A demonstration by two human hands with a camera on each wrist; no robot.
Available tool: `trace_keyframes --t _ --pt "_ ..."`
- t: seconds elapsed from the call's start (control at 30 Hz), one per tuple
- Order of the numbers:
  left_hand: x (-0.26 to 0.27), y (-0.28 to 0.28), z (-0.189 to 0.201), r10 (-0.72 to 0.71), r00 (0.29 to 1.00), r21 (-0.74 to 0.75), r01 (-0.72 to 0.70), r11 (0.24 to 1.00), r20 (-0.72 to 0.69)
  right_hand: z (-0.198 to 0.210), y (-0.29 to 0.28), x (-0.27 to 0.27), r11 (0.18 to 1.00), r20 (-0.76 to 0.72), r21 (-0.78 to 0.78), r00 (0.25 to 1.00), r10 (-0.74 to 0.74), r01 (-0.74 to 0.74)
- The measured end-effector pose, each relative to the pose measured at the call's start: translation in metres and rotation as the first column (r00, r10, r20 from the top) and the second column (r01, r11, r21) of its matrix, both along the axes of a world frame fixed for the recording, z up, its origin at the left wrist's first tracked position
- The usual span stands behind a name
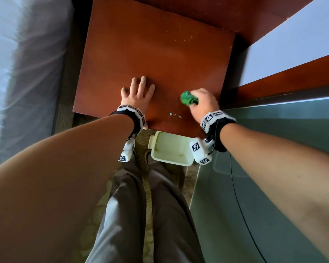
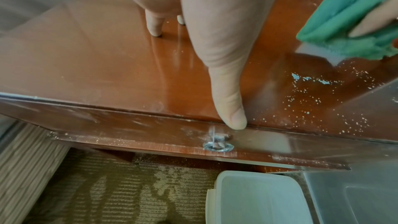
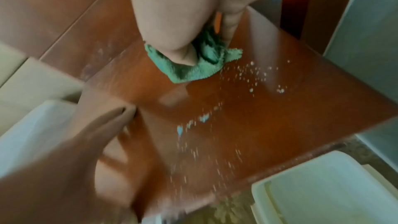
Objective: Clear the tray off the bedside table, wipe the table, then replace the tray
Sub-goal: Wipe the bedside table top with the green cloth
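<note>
The reddish-brown bedside table (image 1: 141,59) fills the middle of the head view, with no tray on its top. My left hand (image 1: 138,93) lies flat on the near left part of the top, fingers spread; its thumb (image 2: 228,101) reaches the front edge. My right hand (image 1: 202,100) grips a bunched green cloth (image 1: 188,98) (image 2: 344,25) (image 3: 193,64) and presses it on the near right part of the top. Pale and bluish crumbs (image 1: 174,115) (image 2: 310,79) (image 3: 202,120) lie scattered near the front edge, just below the cloth.
A pale plastic bin (image 1: 169,149) (image 3: 333,190) stands on the carpet under the table's front edge, by my legs. A bed with white bedding (image 1: 17,73) runs along the left. A grey-green surface (image 1: 273,168) and a wooden ledge (image 1: 292,76) lie to the right.
</note>
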State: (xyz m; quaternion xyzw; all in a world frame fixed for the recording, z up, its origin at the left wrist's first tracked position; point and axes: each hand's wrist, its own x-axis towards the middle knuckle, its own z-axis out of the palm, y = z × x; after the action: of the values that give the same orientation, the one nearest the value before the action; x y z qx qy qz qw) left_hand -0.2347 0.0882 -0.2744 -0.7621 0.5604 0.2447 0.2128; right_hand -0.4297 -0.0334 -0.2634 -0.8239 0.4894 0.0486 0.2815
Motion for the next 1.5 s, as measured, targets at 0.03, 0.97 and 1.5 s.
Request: trace_keyframes --t 0.03,0.97,1.5 --pt "0.001 0.000 -0.001 -0.004 1.000 0.007 0.004 1.000 -0.001 0.002 -0.011 -0.001 0.997 -0.014 -0.044 0.998 -0.056 0.056" --pt "0.000 0.001 0.002 -0.036 0.999 0.014 0.036 0.999 0.005 -0.007 -0.039 -0.036 0.976 0.040 -0.101 0.981 -0.188 0.192" --pt "0.002 -0.003 0.005 -0.039 0.999 0.074 0.040 0.996 -0.022 -0.006 0.005 -0.069 0.981 -0.054 -0.017 0.980 -0.192 0.191"
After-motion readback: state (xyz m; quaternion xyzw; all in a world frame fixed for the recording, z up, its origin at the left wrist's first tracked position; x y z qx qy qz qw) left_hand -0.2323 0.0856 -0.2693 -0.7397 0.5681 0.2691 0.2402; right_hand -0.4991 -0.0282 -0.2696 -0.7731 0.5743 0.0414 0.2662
